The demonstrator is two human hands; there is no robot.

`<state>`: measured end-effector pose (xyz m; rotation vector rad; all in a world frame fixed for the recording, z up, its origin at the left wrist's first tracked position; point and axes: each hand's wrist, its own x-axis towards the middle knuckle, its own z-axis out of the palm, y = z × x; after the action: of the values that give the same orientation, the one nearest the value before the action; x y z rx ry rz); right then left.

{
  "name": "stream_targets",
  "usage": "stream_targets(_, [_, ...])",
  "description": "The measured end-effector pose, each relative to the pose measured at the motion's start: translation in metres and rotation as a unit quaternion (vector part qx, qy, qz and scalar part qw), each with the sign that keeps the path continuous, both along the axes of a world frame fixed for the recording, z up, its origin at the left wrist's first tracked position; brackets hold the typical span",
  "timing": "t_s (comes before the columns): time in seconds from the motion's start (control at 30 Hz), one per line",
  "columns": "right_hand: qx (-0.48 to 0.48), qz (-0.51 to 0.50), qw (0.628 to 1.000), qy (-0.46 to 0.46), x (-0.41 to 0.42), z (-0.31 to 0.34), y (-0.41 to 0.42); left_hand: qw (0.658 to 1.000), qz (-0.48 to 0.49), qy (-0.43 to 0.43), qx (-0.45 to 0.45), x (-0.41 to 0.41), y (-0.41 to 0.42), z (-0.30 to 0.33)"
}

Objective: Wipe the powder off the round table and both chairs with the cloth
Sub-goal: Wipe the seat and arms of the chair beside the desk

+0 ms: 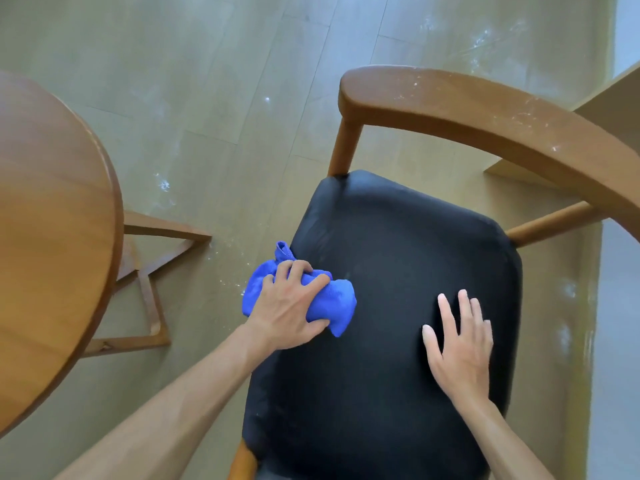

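Head cam looks pretty much straight down at a wooden chair [485, 112] with a black padded seat [398, 271]. The left hand [291, 306] has its fingers curled round a bunched-up blue cloth [332, 303], pressing it on the left edge of the seat, with part of the cloth hanging over the side. The right hand [460, 344] lies flat on the seat near the middle, fingers straight and a bit spread, gripping nothing. White powder specks still show on the chair's curved backrest rail, and there's a faint streaky smear on the upper left of the seat. The round table [52, 237] sits off to the left, well apart from the chair, its top looking pretty clean from here. More powder [164, 185] is scattered on the wood floor [225, 81] between table and chair, plus some further back.
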<state>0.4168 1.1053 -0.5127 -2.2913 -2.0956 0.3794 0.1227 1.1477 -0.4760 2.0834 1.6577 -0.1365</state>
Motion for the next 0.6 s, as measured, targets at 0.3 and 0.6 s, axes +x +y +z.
stream_targets(0.3, [0.038,-0.007,0.999,-0.017,0.007,-0.040,-0.005,0.989,0.126,-0.070,0.027,0.029,0.135,-0.011])
stream_targets(0.6, [0.052,-0.017,0.998,-0.014,0.008,-0.040,-0.009,0.980,0.166,-0.113,0.003,-0.004,-0.016,-0.018])
